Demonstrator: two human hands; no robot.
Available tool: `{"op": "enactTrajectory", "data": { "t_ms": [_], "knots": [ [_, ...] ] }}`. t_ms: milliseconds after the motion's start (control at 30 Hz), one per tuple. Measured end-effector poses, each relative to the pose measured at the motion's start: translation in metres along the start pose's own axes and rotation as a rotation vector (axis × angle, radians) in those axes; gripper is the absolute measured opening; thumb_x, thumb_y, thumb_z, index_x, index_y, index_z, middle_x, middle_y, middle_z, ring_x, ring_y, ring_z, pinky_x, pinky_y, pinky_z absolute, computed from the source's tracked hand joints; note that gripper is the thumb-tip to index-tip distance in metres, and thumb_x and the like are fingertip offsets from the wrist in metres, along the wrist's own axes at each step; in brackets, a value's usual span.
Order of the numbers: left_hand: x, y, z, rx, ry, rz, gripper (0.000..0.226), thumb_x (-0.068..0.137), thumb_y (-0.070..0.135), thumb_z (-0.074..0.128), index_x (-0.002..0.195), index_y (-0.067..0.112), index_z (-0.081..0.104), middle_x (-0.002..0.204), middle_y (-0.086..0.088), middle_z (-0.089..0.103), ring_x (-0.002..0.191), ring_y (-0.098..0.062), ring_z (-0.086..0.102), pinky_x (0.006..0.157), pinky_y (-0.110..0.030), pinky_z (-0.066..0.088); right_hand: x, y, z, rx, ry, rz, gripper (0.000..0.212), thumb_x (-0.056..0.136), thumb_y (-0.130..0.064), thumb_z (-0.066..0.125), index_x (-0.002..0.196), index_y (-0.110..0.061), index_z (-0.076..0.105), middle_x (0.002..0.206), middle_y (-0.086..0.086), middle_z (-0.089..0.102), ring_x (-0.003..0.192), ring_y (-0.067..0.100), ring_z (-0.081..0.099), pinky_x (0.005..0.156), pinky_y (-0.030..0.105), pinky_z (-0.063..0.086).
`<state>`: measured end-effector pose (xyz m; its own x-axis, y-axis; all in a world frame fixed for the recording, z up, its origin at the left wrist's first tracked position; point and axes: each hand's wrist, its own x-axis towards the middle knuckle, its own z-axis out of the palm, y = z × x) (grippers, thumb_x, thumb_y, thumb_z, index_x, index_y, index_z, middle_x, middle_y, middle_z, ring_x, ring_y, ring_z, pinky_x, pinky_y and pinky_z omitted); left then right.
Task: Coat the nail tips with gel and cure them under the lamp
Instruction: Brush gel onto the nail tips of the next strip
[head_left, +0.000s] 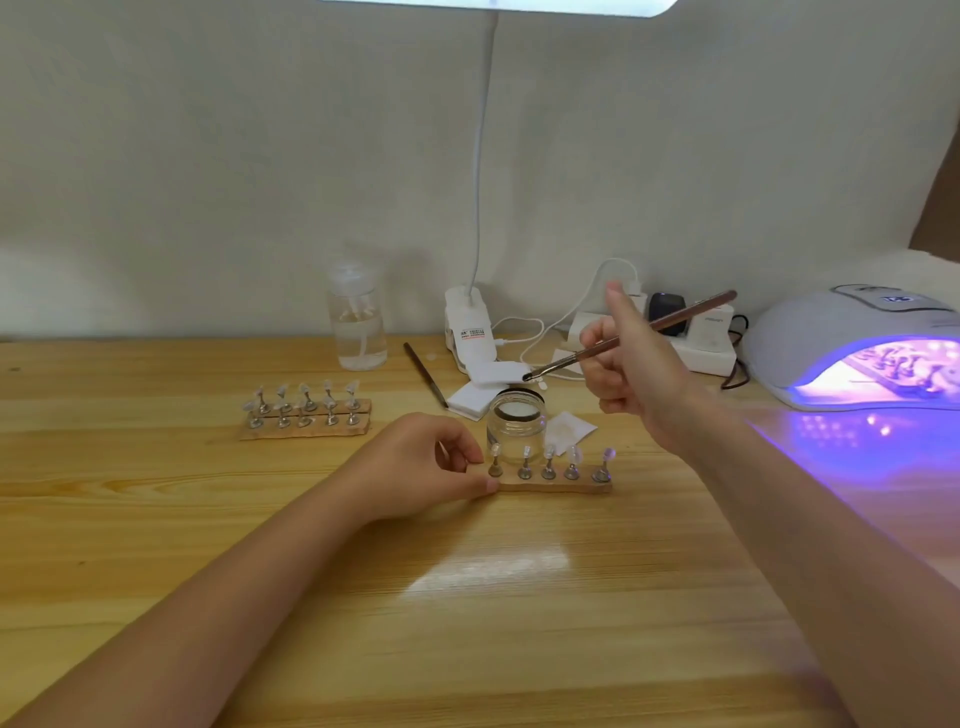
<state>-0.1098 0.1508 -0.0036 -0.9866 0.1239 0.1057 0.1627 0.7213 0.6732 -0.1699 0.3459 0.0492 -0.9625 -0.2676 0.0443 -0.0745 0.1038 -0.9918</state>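
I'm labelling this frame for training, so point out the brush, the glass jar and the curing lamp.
brush (631, 335), head view, on the brown handle.
glass jar (516, 423), head view, on its clear wall.
curing lamp (810, 325), head view, on the white dome.

A pale, off-white wall (208, 156) fills the upper half of the view, plain and faintly textured. Below it runs a light wooden surface (156, 519) with clear grain lines and a glossy finish. A bright white light panel (493, 5) sits at the top edge, and its reflection shows as a soft white patch on the wood near the middle. Violet light spills over the right side of the surface. A brown shape (940, 197) shows at the right edge against the wall; what it is cannot be told.
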Motion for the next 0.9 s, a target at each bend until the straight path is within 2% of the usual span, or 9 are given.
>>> {"op": "enactTrajectory", "data": {
  "t_ms": [167,267,333,433,533,633,700,833,900],
  "knots": [
    [0.000,-0.001,0.006,0.019,0.068,0.020,0.015,0.069,0.040,0.074,0.070,0.032,0.061,0.065,0.015,0.056,0.055,0.009,0.047,0.053,-0.011,0.035,0.004,0.005,0.008,-0.186,0.100,-0.194,0.040,0.089,-0.046,0.053,0.062,-0.017,0.046,0.039,-0.012,0.043,0.035,-0.001,0.037,0.041,0.012,0.032],
    [0.001,-0.001,0.007,0.012,0.071,0.014,0.015,0.069,0.040,0.073,0.071,0.032,0.061,0.067,0.014,0.056,0.054,0.008,0.046,0.056,-0.016,0.035,0.009,0.005,0.009,-0.294,0.090,-0.261,0.038,0.086,-0.042,0.060,0.061,-0.017,0.047,0.037,-0.008,0.050,0.034,-0.003,0.041,0.039,0.007,0.032],
    [0.000,-0.001,0.007,0.013,0.071,0.013,0.015,0.069,0.040,0.073,0.070,0.032,0.060,0.067,0.014,0.056,0.054,0.008,0.046,0.057,-0.017,0.035,0.013,0.002,0.010,-0.378,0.041,-0.232,0.035,0.083,-0.040,0.063,0.062,-0.017,0.048,0.040,-0.006,0.055,0.037,-0.005,0.045,0.047,0.013,0.036],
    [0.000,-0.002,0.008,0.000,0.081,0.017,0.015,0.068,0.040,0.073,0.068,0.033,0.059,0.067,0.014,0.055,0.053,0.007,0.046,0.058,-0.017,0.036,0.020,0.000,0.014,-0.499,0.024,-0.251,0.039,0.080,-0.039,0.067,0.054,-0.018,0.048,0.040,-0.006,0.057,0.045,-0.010,0.050,0.060,0.021,0.036],
    [-0.001,-0.002,0.009,-0.024,0.089,0.018,0.017,0.065,0.043,0.073,0.071,0.035,0.059,0.069,0.013,0.054,0.055,0.007,0.046,0.060,-0.019,0.038,0.026,-0.001,0.019,-0.634,0.051,-0.284,0.039,0.077,-0.042,0.070,0.053,-0.019,0.049,0.036,-0.008,0.052,0.048,-0.003,0.054,0.061,0.025,0.043],
    [-0.002,0.000,0.010,-0.077,0.140,0.030,0.018,0.062,0.044,0.074,0.070,0.038,0.060,0.068,0.012,0.051,0.056,0.007,0.045,0.059,-0.017,0.037,0.029,0.001,0.025,-0.720,0.058,-0.300,0.039,0.073,-0.043,0.072,0.053,-0.018,0.051,0.052,-0.003,0.057,0.060,0.012,0.058,0.065,0.034,0.049],
    [-0.002,0.002,0.012,-0.118,0.190,0.032,0.015,0.064,0.038,0.076,0.066,0.040,0.062,0.065,0.011,0.048,0.056,0.006,0.043,0.055,-0.013,0.034,0.029,0.003,0.030,-0.758,0.052,-0.313,0.038,0.072,-0.043,0.073,0.055,-0.018,0.050,0.058,-0.003,0.057,0.062,0.012,0.056,0.064,0.034,0.048],
    [-0.002,0.005,0.014,-0.166,0.203,0.030,0.013,0.069,0.028,0.077,0.065,0.035,0.067,0.061,0.006,0.046,0.053,0.003,0.041,0.052,-0.011,0.032,0.028,0.004,0.030,-0.777,0.056,-0.330,0.038,0.075,-0.045,0.071,0.056,-0.018,0.052,0.053,-0.005,0.055,0.061,0.012,0.058,0.067,0.035,0.050],
    [-0.002,0.006,0.015,-0.183,0.202,0.023,0.011,0.070,0.024,0.077,0.067,0.032,0.069,0.059,0.006,0.045,0.051,0.002,0.040,0.051,-0.011,0.031,0.028,0.001,0.026,-0.729,0.112,-0.332,0.041,0.075,-0.047,0.069,0.055,-0.016,0.054,0.046,-0.005,0.055,0.059,0.010,0.060,0.066,0.034,0.051]
  ]
}}
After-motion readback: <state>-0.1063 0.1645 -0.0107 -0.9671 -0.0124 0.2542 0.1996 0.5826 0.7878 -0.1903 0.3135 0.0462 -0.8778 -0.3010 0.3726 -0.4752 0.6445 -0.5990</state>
